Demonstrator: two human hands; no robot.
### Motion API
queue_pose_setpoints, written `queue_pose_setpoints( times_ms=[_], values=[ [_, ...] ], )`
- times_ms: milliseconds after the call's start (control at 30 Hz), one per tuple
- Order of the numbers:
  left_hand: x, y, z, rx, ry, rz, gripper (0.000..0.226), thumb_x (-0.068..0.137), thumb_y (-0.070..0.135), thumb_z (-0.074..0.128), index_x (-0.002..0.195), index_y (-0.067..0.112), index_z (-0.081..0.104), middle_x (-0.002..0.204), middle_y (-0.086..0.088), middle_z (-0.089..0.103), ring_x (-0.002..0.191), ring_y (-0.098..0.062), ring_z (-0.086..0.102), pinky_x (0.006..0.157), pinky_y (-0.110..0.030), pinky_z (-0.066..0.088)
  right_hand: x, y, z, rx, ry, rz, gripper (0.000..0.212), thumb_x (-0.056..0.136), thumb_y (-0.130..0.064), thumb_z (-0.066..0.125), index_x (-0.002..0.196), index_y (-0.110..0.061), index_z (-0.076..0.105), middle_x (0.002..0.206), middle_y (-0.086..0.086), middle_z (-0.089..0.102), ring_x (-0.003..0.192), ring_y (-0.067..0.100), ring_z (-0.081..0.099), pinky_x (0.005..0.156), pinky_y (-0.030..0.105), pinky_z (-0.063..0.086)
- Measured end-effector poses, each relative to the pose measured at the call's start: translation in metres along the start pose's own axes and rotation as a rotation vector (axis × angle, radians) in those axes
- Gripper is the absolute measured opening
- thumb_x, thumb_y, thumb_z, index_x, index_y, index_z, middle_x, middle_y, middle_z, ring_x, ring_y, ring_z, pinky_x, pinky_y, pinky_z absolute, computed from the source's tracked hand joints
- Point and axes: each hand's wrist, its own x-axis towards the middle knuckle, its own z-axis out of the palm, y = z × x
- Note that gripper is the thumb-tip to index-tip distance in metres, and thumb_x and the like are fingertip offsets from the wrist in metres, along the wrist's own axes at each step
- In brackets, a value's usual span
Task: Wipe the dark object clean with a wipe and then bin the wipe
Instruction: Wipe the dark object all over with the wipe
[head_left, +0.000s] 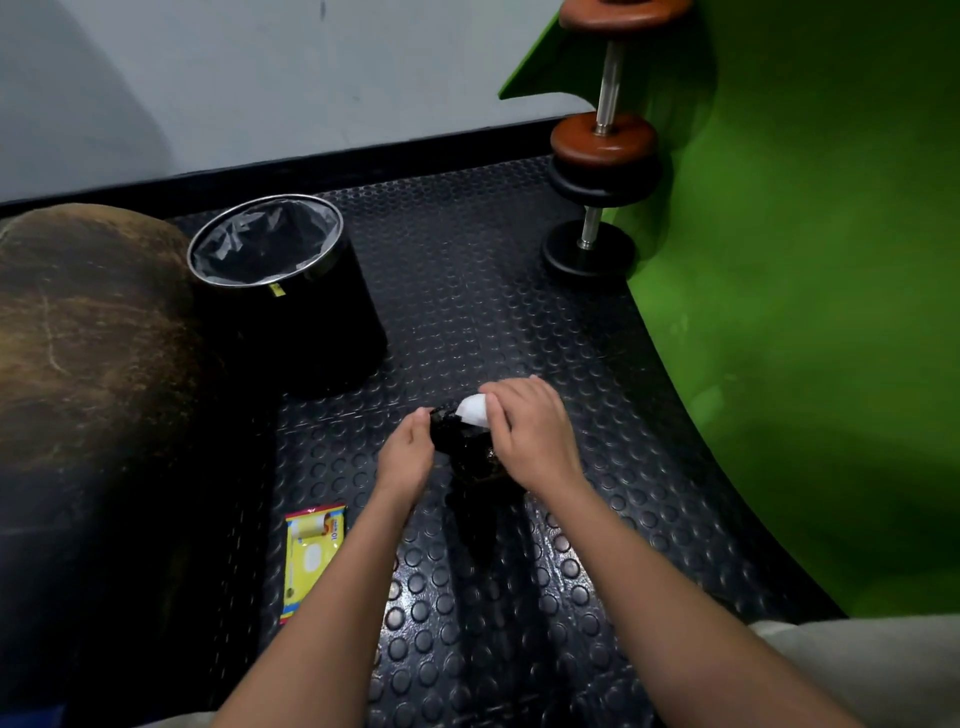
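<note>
A dark, shiny black object (465, 447) is held above the studded floor at the centre of the head view; its lower part blends into shadow. My left hand (405, 457) grips its left side. My right hand (532, 431) presses a white wipe (475, 409) against its top right; most of the wipe is hidden under my fingers. A black bin (283, 291) with a metal rim and a grey liner stands open to the far left of the hands.
A yellow wipes packet (311, 561) lies on the black studded rubber floor (519, 291) left of my left forearm. A brown rounded object (88, 338) fills the left side. Dumbbells (602, 156) lean at the back right against a curved green surface (805, 312).
</note>
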Motion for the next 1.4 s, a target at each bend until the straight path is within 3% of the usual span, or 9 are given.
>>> queue_pose_setpoints(
  times_ms=[133,400,567,633,733,867,1033,1200,1400],
  values=[
    [0.001,-0.001,-0.001,0.021,-0.012,0.022,0.047,0.105,0.042,0.026,0.129,0.022,0.061,0.119,0.008,0.059,0.112,-0.01,0.05,0.088,-0.023,0.032,-0.005,0.017,-0.003,0.148,0.113,0.241,0.032,0.106,-0.029,0.037,0.103,-0.021,0.068,0.097,-0.014,0.061,0.093,0.008,0.052,0.091,0.033,0.041],
    [0.003,-0.004,0.0,0.009,-0.014,0.013,0.049,0.104,0.045,0.025,0.13,0.022,0.061,0.128,0.0,0.062,0.111,-0.012,0.051,0.088,-0.026,0.033,0.0,0.014,-0.001,0.552,0.11,0.742,0.031,0.105,-0.038,0.032,0.109,-0.032,0.062,0.109,-0.004,0.061,0.097,0.018,0.058,0.073,0.03,0.041],
    [0.004,-0.004,0.001,0.003,-0.006,-0.003,0.048,0.104,0.044,0.026,0.131,0.022,0.06,0.129,-0.001,0.061,0.12,-0.018,0.052,0.091,-0.027,0.035,0.002,0.024,0.002,1.031,0.027,1.234,0.046,0.102,-0.052,0.03,0.133,-0.025,0.052,0.121,0.007,0.06,0.108,0.027,0.06,0.098,0.044,0.051],
    [0.005,-0.005,0.001,-0.005,-0.014,-0.005,0.049,0.104,0.046,0.027,0.13,0.022,0.061,0.129,-0.001,0.061,0.121,-0.019,0.053,0.094,-0.029,0.037,0.003,0.023,0.003,1.036,0.023,1.296,0.052,0.102,-0.054,0.027,0.134,-0.021,0.051,0.128,0.01,0.06,0.113,0.03,0.06,0.1,0.047,0.05],
    [0.006,-0.006,0.001,-0.024,-0.014,-0.012,0.049,0.104,0.045,0.029,0.133,0.019,0.059,0.133,-0.002,0.059,0.127,-0.021,0.051,0.099,-0.03,0.036,0.002,0.011,0.004,0.761,0.118,1.17,0.054,0.105,-0.049,0.022,0.143,-0.022,0.049,0.141,0.007,0.054,0.126,0.033,0.053,0.105,0.045,0.043],
    [0.008,-0.007,0.002,-0.045,-0.01,-0.033,0.05,0.103,0.047,0.029,0.135,0.019,0.057,0.137,-0.003,0.057,0.128,-0.022,0.049,0.107,-0.036,0.036,-0.008,-0.001,0.007,0.454,0.238,0.829,0.046,0.107,-0.042,0.024,0.132,-0.022,0.058,0.128,0.0,0.061,0.111,0.023,0.06,0.082,0.032,0.045],
    [0.012,-0.007,0.003,-0.049,-0.002,-0.067,0.051,0.102,0.051,0.029,0.133,0.023,0.059,0.135,-0.002,0.059,0.126,-0.022,0.051,0.107,-0.039,0.039,-0.019,-0.002,0.015,0.278,0.226,0.54,0.042,0.108,-0.032,0.034,0.143,-0.02,0.053,0.15,-0.005,0.048,0.141,0.016,0.039,0.115,0.037,0.035],
    [0.01,-0.008,0.002,-0.04,0.006,-0.061,0.05,0.102,0.05,0.03,0.129,0.021,0.061,0.13,-0.004,0.061,0.122,-0.023,0.053,0.103,-0.037,0.04,-0.026,-0.001,0.017,0.09,0.13,0.243,0.041,0.106,-0.029,0.042,0.145,-0.022,0.051,0.154,-0.01,0.043,0.149,0.009,0.025,0.121,0.034,0.024],
    [0.008,-0.009,0.002,-0.036,0.004,-0.062,0.052,0.102,0.051,0.031,0.131,0.02,0.06,0.132,-0.003,0.06,0.124,-0.022,0.052,0.104,-0.037,0.039,-0.026,0.011,0.013,0.192,0.149,0.3,0.04,0.107,-0.026,0.038,0.145,-0.024,0.051,0.152,-0.01,0.045,0.146,0.007,0.029,0.119,0.023,0.02]
  ],
)
